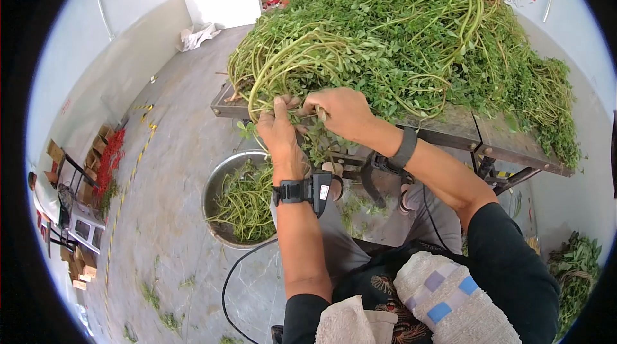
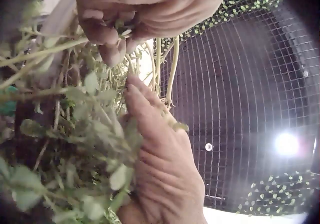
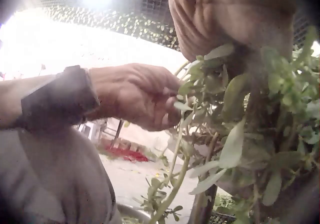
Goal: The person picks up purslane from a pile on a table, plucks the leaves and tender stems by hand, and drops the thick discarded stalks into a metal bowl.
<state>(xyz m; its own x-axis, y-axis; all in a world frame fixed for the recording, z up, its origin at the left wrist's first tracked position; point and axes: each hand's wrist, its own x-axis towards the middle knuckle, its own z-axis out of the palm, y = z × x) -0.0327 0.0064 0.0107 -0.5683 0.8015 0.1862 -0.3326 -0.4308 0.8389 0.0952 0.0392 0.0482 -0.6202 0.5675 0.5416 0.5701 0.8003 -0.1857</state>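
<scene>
Long green stems with small leaves lie heaped in a large pile (image 1: pixel 398 42) on a table. At the table's near left edge, the left hand (image 1: pixel 279 132) pinches stems that hang from the pile. Close beside it on the right, the right hand (image 1: pixel 344 113) has its fingers curled round leafy stems. In the left wrist view, the right hand (image 2: pixel 150 13) is above the left hand (image 2: pixel 162 159), with thin stems between them. Leaves (image 3: pixel 232 144) partly hide the fingertips in the right wrist view, where the left hand (image 3: pixel 135 96) reaches in from the left.
A metal basin (image 1: pixel 209 206) holding green stems stands on the floor below the left forearm. The wooden table edge (image 1: pixel 443 135) runs in front of the person. Loose sprigs (image 1: pixel 170 321) lie on the floor; a stool (image 1: pixel 87 228) and boxes are far left. A cable hangs near the basin.
</scene>
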